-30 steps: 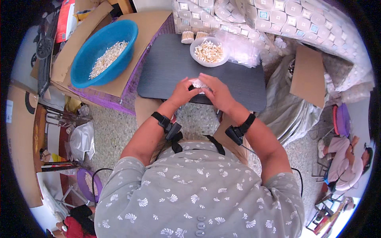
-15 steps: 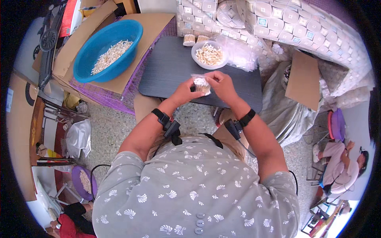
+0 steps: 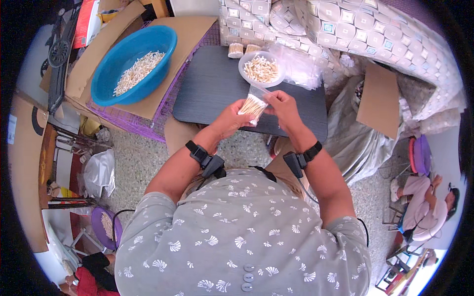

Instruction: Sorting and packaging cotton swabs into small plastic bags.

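You've got both hands up over the near edge of the dark table (image 3: 212, 89): left hand (image 3: 228, 120) and right hand (image 3: 281, 103) both pinching a little clear bag (image 3: 253, 104) of pale sticks. A bowl (image 3: 260, 69) of more sticks sits at the far edge. Off the table's left corner, a blue basin (image 3: 133, 64) rests on cardboard (image 3: 168, 59). Speckled floor (image 3: 143, 158) below, patterned cushions (image 3: 345, 29) behind.
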`<control>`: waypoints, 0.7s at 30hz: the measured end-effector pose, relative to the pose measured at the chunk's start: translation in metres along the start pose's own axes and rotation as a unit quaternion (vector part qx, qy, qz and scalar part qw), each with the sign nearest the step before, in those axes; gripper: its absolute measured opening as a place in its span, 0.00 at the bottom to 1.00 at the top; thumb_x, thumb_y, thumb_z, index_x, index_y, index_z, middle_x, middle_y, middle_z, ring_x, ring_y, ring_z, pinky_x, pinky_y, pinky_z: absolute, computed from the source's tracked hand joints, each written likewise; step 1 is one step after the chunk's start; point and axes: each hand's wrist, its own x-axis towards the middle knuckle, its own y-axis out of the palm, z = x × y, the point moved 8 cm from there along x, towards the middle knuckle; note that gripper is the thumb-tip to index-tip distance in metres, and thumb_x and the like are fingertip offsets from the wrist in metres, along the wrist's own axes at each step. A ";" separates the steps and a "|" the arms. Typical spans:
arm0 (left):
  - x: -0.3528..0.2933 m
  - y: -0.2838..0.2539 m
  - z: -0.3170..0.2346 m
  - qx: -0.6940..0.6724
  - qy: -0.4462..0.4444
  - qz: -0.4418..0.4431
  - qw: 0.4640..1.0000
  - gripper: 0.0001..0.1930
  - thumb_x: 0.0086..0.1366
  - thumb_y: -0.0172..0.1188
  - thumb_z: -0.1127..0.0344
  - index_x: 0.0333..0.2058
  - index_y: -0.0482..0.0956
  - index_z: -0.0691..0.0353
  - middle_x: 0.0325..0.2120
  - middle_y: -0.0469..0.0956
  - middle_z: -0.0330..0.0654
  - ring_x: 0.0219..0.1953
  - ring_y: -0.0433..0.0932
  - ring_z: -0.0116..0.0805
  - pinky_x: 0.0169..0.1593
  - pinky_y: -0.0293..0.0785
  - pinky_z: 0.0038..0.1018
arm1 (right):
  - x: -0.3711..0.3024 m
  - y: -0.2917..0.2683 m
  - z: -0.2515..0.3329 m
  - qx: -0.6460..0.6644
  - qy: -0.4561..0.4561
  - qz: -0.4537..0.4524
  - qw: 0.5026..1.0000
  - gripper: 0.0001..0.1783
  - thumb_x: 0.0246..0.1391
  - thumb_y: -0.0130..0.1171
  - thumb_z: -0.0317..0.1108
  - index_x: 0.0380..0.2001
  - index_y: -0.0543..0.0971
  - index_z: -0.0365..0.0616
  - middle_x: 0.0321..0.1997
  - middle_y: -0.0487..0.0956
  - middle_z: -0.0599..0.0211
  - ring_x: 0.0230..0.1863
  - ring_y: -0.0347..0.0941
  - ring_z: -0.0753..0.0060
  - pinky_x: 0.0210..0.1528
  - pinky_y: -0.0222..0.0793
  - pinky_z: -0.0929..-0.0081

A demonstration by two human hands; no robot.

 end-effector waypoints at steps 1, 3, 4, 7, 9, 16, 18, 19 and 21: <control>0.000 -0.002 -0.001 0.000 0.000 -0.001 1.000 0.26 0.57 0.64 0.69 0.53 0.66 0.62 0.42 0.75 0.40 0.42 0.77 0.31 0.47 0.76 0.27 | -0.003 0.002 0.003 -0.006 0.011 0.007 1.000 0.10 0.55 0.60 0.35 0.34 0.77 0.38 0.33 0.77 0.69 0.32 0.74 0.79 0.33 0.74 0.76; 0.000 -0.004 0.000 0.055 -0.015 0.002 0.998 0.25 0.57 0.63 0.71 0.53 0.67 0.64 0.43 0.75 0.40 0.42 0.76 0.28 0.45 0.76 0.26 | -0.005 0.007 0.009 -0.011 0.023 0.012 1.000 0.12 0.54 0.60 0.36 0.35 0.77 0.38 0.33 0.77 0.69 0.32 0.74 0.78 0.33 0.74 0.76; -0.001 -0.003 0.001 0.055 -0.017 0.003 0.998 0.25 0.57 0.63 0.71 0.53 0.67 0.64 0.43 0.75 0.40 0.42 0.76 0.28 0.45 0.76 0.26 | -0.004 0.012 0.010 -0.042 0.027 0.023 0.998 0.12 0.55 0.60 0.37 0.35 0.77 0.38 0.33 0.77 0.69 0.31 0.74 0.79 0.33 0.73 0.78; -0.001 0.006 -0.006 0.133 -0.007 0.002 0.991 0.23 0.57 0.64 0.68 0.51 0.68 0.64 0.41 0.76 0.39 0.39 0.78 0.30 0.43 0.76 0.26 | 0.002 0.011 0.003 -0.100 0.005 0.055 0.993 0.14 0.55 0.59 0.39 0.36 0.78 0.37 0.31 0.78 0.70 0.30 0.72 0.81 0.31 0.70 0.80; -0.002 0.013 -0.008 0.152 -0.016 0.008 0.988 0.21 0.60 0.61 0.70 0.51 0.67 0.64 0.41 0.75 0.41 0.41 0.77 0.31 0.46 0.76 0.28 | 0.004 0.011 0.002 -0.129 -0.019 0.080 0.988 0.14 0.56 0.59 0.39 0.35 0.78 0.37 0.30 0.78 0.70 0.28 0.72 0.82 0.29 0.69 0.81; -0.013 0.021 0.006 -0.181 -0.070 0.063 0.979 0.21 0.69 0.49 0.55 0.53 0.66 0.64 0.47 0.74 0.46 0.45 0.76 0.39 0.52 0.73 0.37 | -0.001 0.001 0.008 -0.113 -0.007 0.003 0.994 0.12 0.57 0.57 0.38 0.30 0.79 0.38 0.24 0.76 0.74 0.23 0.68 0.85 0.23 0.64 0.81; -0.015 0.021 0.011 -0.219 -0.097 0.049 0.970 0.26 0.69 0.46 0.48 0.54 0.65 0.63 0.47 0.74 0.48 0.48 0.76 0.42 0.52 0.73 0.40 | -0.002 -0.002 0.008 -0.106 -0.012 -0.014 0.994 0.12 0.57 0.56 0.38 0.30 0.79 0.39 0.24 0.76 0.74 0.22 0.68 0.85 0.22 0.64 0.81; -0.015 0.022 0.013 -0.219 -0.096 0.049 0.970 0.26 0.69 0.46 0.48 0.54 0.65 0.63 0.47 0.74 0.48 0.48 0.76 0.42 0.52 0.73 0.40 | -0.001 -0.004 0.007 -0.124 -0.017 -0.019 0.992 0.13 0.58 0.54 0.38 0.29 0.78 0.38 0.24 0.76 0.73 0.22 0.68 0.84 0.22 0.64 0.80; -0.010 0.015 0.018 -0.197 -0.075 -0.015 0.977 0.28 0.70 0.39 0.45 0.54 0.65 0.64 0.49 0.73 0.47 0.49 0.74 0.42 0.55 0.70 0.41 | 0.002 -0.006 -0.001 -0.142 -0.023 -0.027 0.989 0.14 0.59 0.53 0.38 0.28 0.78 0.38 0.24 0.76 0.72 0.22 0.68 0.83 0.22 0.64 0.80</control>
